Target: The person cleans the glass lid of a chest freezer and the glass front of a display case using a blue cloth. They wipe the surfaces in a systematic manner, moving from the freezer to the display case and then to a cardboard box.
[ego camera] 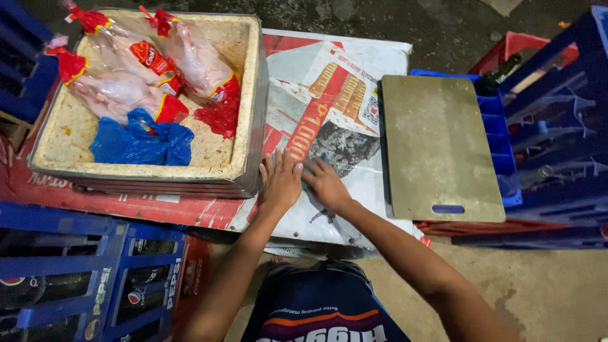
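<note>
Both hands press down at the middle of the counter (354,190): the left hand (280,182) lies flat with fingers spread on the printed sheet, the right hand (325,183) closes over a small teal cloth (306,180) beside it. At ten o'clock a worn foam box (253,95) holds bagged raw chickens (120,92) and a blue bag (142,142), all unopened. At three o'clock the grey cutting board (437,149) lies bare, so cutting looks not yet begun.
</note>
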